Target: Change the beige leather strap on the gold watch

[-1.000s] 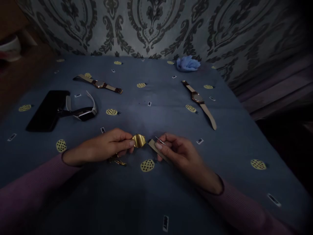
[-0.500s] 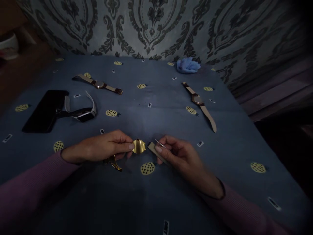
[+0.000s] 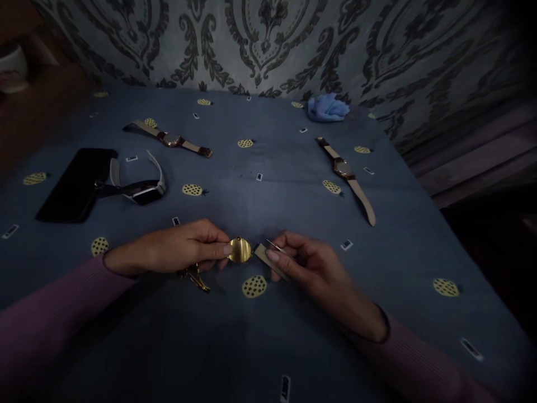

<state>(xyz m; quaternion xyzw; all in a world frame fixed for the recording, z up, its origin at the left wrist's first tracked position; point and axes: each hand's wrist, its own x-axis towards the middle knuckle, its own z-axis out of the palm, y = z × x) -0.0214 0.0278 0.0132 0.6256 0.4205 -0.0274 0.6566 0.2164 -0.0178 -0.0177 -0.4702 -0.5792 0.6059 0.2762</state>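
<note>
Between thumb and fingers, my left hand (image 3: pixel 184 246) pinches a round gold watch case (image 3: pixel 240 251), its plain shiny back facing up. Under that hand hangs a gold metal piece (image 3: pixel 197 279) that looks like a bracelet band with a clasp, partly hidden by the fingers. My right hand (image 3: pixel 306 266) is closed on a beige-lined watch strap (image 3: pixel 265 256), whose dark end lies beside the right edge of the case; I cannot tell whether they are joined. A thin metal tool (image 3: pixel 274 245) also sticks out from the right hand's fingers.
A watch with a beige-lined strap (image 3: pixel 171 140) lies back left, a similar watch (image 3: pixel 344 169) to the right. A black phone (image 3: pixel 78 184) and a smartwatch (image 3: pixel 149 194) lie left. A crumpled blue cloth (image 3: pixel 328 107) sits by the wall on the patterned tablecloth (image 3: pixel 226 341).
The whole view has shifted slightly. Both hands keep their grips, and the watch case and strap end appear marginally closer together.
</note>
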